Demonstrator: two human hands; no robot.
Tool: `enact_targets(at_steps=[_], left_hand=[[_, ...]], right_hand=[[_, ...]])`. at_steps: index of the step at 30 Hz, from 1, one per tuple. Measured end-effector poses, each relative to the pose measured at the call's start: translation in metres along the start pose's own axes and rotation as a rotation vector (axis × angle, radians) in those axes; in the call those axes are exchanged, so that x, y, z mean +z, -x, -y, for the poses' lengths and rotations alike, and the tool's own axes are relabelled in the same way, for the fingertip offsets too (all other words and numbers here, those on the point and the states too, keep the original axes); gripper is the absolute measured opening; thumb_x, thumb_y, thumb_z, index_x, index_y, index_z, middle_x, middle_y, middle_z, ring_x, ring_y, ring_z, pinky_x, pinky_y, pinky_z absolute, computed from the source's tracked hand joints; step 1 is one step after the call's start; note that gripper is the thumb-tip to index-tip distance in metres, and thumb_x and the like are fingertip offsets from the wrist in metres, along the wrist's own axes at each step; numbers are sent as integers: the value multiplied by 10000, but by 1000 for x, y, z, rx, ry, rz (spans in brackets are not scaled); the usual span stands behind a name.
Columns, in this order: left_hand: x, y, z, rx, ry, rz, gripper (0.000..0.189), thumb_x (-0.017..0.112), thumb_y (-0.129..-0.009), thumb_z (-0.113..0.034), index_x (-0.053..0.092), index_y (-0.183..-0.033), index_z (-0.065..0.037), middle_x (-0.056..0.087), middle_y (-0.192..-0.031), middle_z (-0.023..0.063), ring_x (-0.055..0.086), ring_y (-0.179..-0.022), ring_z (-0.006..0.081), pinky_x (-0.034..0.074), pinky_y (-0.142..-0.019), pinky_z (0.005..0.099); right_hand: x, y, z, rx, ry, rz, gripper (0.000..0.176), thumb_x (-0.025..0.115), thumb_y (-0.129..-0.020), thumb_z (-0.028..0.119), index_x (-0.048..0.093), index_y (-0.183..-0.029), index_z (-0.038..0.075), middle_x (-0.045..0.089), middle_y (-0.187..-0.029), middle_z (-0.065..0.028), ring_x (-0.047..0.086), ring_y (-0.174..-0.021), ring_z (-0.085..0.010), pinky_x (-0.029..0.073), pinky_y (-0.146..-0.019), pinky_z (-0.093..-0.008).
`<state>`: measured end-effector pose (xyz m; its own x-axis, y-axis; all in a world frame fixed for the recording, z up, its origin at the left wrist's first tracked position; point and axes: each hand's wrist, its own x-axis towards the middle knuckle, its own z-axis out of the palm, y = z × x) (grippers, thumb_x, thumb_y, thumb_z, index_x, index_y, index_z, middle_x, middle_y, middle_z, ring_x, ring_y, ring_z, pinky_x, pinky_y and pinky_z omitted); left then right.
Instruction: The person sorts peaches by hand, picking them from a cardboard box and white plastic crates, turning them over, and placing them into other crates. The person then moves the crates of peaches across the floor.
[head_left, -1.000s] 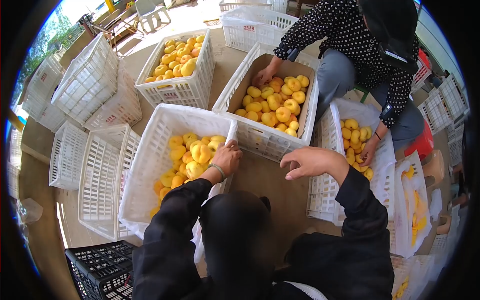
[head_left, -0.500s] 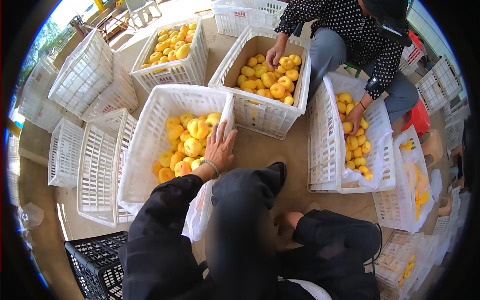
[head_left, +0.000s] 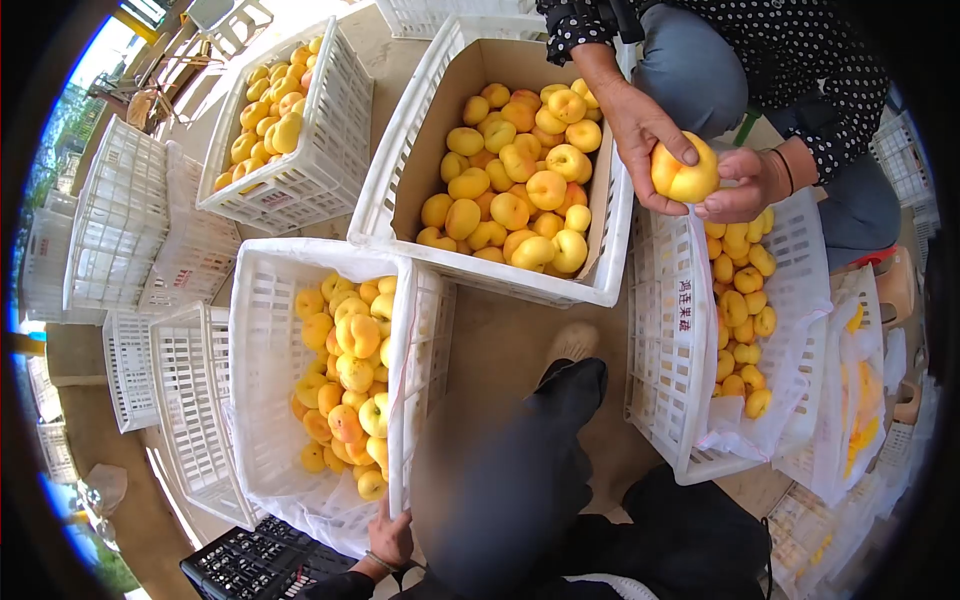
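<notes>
My left hand is low in the view, its fingers closed at the near corner of a white plastic crate. That crate has a white liner and holds a heap of yellow peaches, some blushed orange. Part of the grip is hidden by the crate's corner. My right hand is out of view. Opposite, a person in a dotted top holds one yellow peach between the left hand and right hand, above a lined crate with more peaches.
A cardboard-lined crate of peaches stands ahead, another peach-filled crate at upper left. White crates are stacked left. A black crate sits by my left arm. My dark-trousered legs are between the crates.
My left hand has moved off the peaches, down to the crate's near corner. The other person has raised a peach into both hands. My view has shifted, and the crates appear turned.
</notes>
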<state>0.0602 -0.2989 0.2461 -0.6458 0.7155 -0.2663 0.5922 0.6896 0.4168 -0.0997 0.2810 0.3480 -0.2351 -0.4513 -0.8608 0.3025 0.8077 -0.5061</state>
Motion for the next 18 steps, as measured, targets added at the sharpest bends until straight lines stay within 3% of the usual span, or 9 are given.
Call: enact_targets(at_steps=[3,8,18], left_hand=[[-3,-3,-3,1,-8,-6,357,535,-649,7,652,-940,-163,436,-1264,253,605,-899,386,526,-639,424],[4,-2,4,16,25,-33,311,582,-660,-22,650,-926,-169,425,-1293,252,605,-933,383,533,-643,406],[2,-3,4,48,67,-73,291,556,-683,-3,629,-925,-146,440,-1263,253,604,-892,393,523,-671,423]], right_hand=[[43,-30,-38,-2,-8,-4,468,630,-803,339,566,-1159,43,616,-1074,-135,595,-983,-303,486,-796,-420],[150,-55,-6,30,55,-29,462,612,-817,336,551,-1165,38,619,-1053,-139,600,-962,-310,486,-791,-419],[362,-156,-17,19,105,-120,450,577,-847,329,522,-1178,28,626,-1010,-147,609,-919,-323,485,-781,-416]])
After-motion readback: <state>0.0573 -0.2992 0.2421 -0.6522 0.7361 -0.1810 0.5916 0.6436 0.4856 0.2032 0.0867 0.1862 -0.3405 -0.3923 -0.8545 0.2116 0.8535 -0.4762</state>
